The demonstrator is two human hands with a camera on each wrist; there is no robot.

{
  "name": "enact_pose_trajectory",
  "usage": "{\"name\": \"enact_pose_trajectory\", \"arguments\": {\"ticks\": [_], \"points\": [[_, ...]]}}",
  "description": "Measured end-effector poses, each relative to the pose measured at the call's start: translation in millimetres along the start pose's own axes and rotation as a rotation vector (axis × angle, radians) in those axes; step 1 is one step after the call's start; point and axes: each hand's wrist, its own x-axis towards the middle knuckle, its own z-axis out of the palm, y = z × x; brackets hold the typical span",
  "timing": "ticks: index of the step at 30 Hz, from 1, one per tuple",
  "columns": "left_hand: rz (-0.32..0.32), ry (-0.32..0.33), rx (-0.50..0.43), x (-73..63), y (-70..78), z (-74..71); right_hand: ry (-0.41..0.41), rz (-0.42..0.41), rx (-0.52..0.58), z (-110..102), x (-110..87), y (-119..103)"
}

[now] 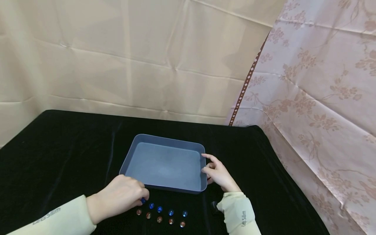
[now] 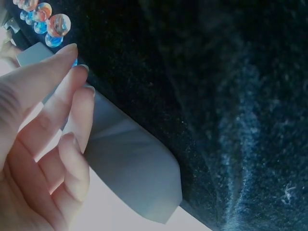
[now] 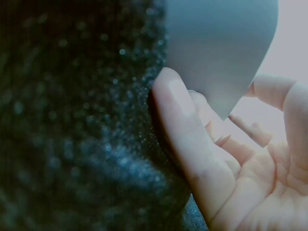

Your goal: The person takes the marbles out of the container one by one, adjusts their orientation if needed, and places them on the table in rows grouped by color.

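Note:
My left hand [image 1: 124,193] pinches a blue glass marble [image 1: 143,200] between thumb and fingertips, just in front of the tray's near left corner. In the left wrist view, only a sliver of that marble shows between the fingertips [image 2: 72,50]. Beside this hand, several blue marbles [image 1: 160,209] form a row on the black cloth. Nearer to me runs a second row of reddish-brown clear marbles [image 1: 159,219]. The shallow blue-grey rectangular tray [image 1: 167,163] holds nothing. At its right wall, my right hand [image 1: 218,174] grips the rim, with the index finger and thumb reaching over it.
Black velvety cloth [image 1: 73,153] covers the table under everything. Behind it hangs a cream curtain [image 1: 147,65], and a pink floral curtain [image 1: 320,98] hangs along the right side. A small dark object [image 1: 215,207] shows at the right sleeve.

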Motion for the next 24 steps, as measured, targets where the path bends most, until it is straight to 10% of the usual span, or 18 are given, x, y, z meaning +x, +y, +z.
{"name": "enact_pose_trajectory", "arguments": {"ticks": [24], "points": [[0.050, -0.005, 0.077, 1.9, 1.0, 1.7, -0.002, -0.001, 0.002, -1.0, 0.4, 0.5]]}}
